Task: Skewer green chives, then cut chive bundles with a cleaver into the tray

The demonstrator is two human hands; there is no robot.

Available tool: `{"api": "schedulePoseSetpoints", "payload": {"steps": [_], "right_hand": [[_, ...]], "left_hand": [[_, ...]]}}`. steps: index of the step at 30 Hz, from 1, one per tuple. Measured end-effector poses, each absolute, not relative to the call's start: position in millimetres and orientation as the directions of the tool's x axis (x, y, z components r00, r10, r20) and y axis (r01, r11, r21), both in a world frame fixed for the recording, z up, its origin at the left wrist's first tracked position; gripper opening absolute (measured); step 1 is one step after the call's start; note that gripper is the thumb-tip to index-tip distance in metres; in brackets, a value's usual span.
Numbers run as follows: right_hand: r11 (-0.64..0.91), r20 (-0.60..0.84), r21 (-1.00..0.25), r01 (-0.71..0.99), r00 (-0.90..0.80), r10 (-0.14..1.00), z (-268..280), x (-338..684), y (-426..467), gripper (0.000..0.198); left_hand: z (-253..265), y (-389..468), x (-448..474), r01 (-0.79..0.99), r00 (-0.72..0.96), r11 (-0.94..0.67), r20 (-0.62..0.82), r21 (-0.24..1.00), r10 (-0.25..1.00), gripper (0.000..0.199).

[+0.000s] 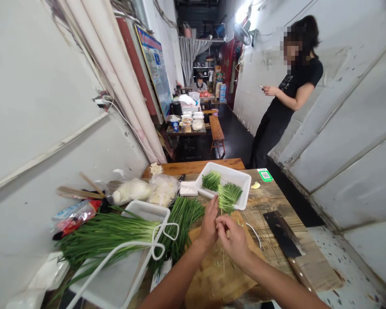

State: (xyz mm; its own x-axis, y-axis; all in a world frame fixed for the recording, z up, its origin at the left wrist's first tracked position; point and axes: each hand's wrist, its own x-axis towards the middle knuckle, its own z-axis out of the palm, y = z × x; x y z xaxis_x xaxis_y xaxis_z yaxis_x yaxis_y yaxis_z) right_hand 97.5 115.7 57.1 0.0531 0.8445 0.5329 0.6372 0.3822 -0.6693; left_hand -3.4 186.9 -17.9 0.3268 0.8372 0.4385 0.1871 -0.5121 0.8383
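In front of me, my right hand (235, 241) is closed in a pinch around a thin wooden skewer, whose pale end runs down below the fingers. Cut garlic chives (230, 195) fan out at the skewer's upper end, over the near edge of a white plastic tray (246, 189). My left hand (209, 222) is beside the skewer with its fingers stretched upward, the tips near the chives and the thumb close to my right fingers. A second bunch of cut chives (211, 180) lies inside the tray. Beneath both hands is a wooden cutting board (206, 283).
A cleaver (281, 234) and loose skewers (260, 225) lie to the right. Long chives (112, 234) rest across a white basin (103, 283) at left, near bagged food (131, 192). A person (292, 81) stands by the right wall; another sits far back.
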Motion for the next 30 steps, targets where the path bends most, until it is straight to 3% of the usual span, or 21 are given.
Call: {"api": "schedulePoseSetpoints", "payload": {"steps": [4, 9, 13, 18, 24, 30], "right_hand": [[0.408, 0.564, -0.648, 0.643, 0.045, 0.825, 56.1, 99.5, 108.0, 0.018], [0.428, 0.515, -0.687, 0.587, -0.022, 0.857, 52.5, 107.6, 94.0, 0.017], [0.430, 0.477, -0.704, 0.565, -0.072, 0.876, 52.5, 112.7, 84.0, 0.015], [0.389, 0.416, -0.733, 0.557, -0.085, 0.905, 57.4, 117.5, 74.2, 0.018], [0.386, 0.444, -0.756, 0.529, -0.018, 0.896, 56.9, 120.2, 64.6, 0.017], [0.460, 0.540, -0.669, 0.584, -0.043, 0.840, 59.7, 122.7, 57.4, 0.032]], "left_hand": [[4.6, 185.5, -32.5, 0.380, 0.283, -0.630, 0.564, 0.677, 0.776, 0.057], [45.4, 194.1, -42.7, 0.469, 0.077, -0.549, 0.587, 0.692, 0.806, 0.043], [68.0, 203.5, -39.1, 0.391, 0.084, -0.473, 0.481, 0.790, 0.873, 0.037], [74.1, 202.6, -40.9, 0.117, 0.129, -0.312, 0.297, 0.943, 0.946, 0.034], [75.8, 195.0, -42.6, -0.049, 0.140, -0.180, 0.186, 0.982, 0.973, 0.032], [81.4, 187.7, -42.8, -0.088, 0.151, -0.135, 0.147, 0.987, 0.977, 0.033]]}}
